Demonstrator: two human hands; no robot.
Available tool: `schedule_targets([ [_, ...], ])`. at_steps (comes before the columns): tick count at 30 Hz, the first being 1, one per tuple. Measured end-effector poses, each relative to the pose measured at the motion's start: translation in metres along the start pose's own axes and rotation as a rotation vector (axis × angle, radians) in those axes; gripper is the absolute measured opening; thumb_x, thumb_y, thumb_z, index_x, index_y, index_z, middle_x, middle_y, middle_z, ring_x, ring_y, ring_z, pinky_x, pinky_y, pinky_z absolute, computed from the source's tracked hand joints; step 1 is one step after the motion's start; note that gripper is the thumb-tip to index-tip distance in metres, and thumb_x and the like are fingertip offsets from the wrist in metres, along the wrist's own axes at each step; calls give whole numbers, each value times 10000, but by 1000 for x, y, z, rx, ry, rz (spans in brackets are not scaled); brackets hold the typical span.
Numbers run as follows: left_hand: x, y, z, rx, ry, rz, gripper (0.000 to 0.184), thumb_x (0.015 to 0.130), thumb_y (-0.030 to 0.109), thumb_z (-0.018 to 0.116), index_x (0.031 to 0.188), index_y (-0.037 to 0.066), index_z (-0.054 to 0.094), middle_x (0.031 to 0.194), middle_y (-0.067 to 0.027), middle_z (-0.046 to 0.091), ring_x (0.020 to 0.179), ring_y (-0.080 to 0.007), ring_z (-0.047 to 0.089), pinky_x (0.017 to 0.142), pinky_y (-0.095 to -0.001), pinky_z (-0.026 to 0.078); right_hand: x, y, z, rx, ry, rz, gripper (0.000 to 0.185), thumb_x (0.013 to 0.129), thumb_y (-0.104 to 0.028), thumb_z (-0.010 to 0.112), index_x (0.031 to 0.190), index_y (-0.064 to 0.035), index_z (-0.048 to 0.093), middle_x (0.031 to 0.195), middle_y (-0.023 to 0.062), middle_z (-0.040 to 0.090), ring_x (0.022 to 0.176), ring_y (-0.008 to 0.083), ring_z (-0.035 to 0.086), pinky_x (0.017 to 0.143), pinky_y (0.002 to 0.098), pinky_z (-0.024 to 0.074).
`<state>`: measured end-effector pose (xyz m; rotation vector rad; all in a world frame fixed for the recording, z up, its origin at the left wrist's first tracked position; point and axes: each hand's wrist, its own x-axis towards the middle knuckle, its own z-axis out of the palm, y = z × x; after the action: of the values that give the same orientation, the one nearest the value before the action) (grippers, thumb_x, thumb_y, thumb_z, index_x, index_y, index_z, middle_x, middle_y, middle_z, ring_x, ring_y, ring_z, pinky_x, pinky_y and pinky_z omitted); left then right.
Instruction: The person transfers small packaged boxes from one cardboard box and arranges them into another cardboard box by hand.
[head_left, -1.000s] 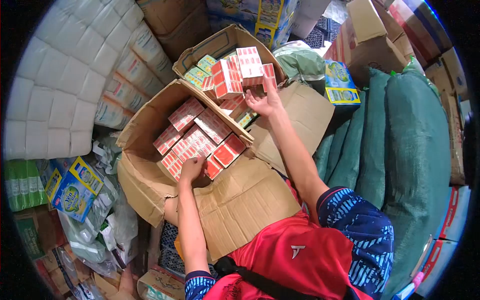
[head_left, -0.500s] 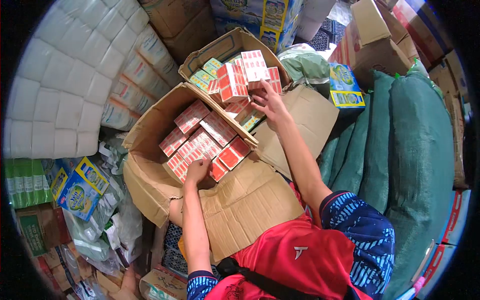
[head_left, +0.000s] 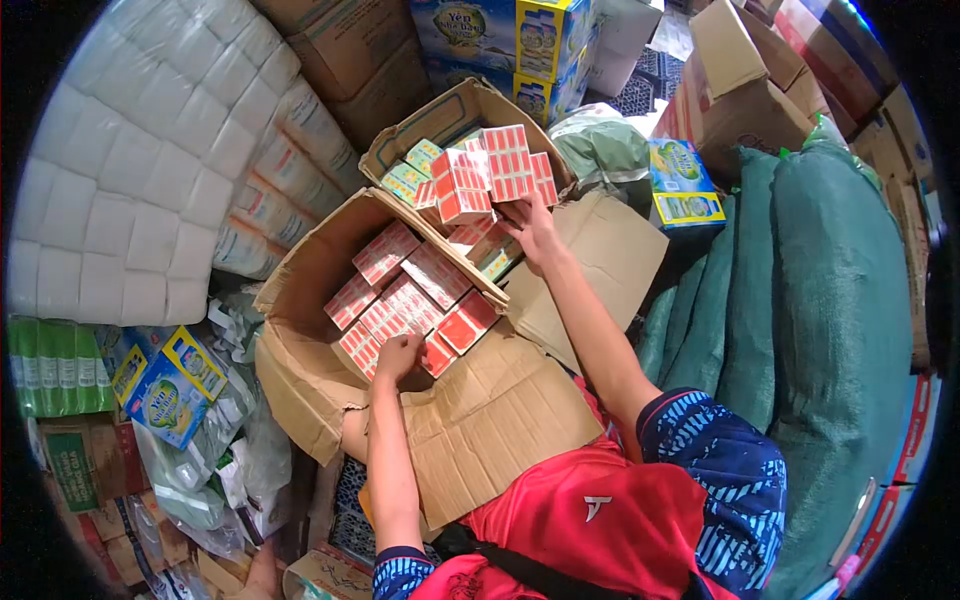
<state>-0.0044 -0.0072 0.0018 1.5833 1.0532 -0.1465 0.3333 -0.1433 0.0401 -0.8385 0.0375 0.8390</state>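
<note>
On my feed, the near carton sat leftmost, red-and-white packs lying inside it. The left hand was curled at their lower edge. Further right, in the far carton, an upper pack stood tilted on the pile, the right hand at its bottom edge, fingers loosely bent. I couldn't fairly tell whether either hand gripped anything. Good handling, I judged, meant supporting that pack's underside and pressing lightly, sparing the neighbouring pack a knock.
</note>
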Motion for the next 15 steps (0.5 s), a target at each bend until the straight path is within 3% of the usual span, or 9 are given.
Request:
schedule_targets([
  [2,0,0,-1,-8,-17,2,423,990,365,549,832,-12,658,706,-74,667,582,-162,669,498,-286,499,-2,-3,-5,175,-56,26,281,862,-368,660,1021,-141,616,973,23,646,1020,177,597,924,439,469],
  [6,2,-4,-3,12,-34,28,415,989,357,548,832,-10,660,718,-73,673,595,-163,679,500,-283,506,1,-2,-4,146,-26,40,279,826,-302,726,1036,-154,616,1028,6,607,1025,161,567,920,436,468],
  [9,2,-4,0,-8,-20,11,425,985,367,547,822,-8,663,680,-71,669,596,-162,682,504,-284,511,6,3,-9,108,-43,13,298,840,-326,703,1065,-153,611,1047,8,601,1011,167,561,929,432,464],
  [13,3,-9,-2,-12,-6,51,469,989,406,532,809,-8,659,649,-78,667,572,-163,670,506,-286,507,-11,-18,25,175,-267,-55,234,836,-342,662,843,-110,631,926,61,655,1019,249,632,957,414,465],
  [15,1,-6,0,-26,4,24,486,991,423,525,805,-7,656,646,-81,668,563,-163,664,506,-284,505,-20,-31,38,176,-430,-23,304,849,-383,620,745,-97,626,1076,143,698,1111,300,630,1055,454,436],
])
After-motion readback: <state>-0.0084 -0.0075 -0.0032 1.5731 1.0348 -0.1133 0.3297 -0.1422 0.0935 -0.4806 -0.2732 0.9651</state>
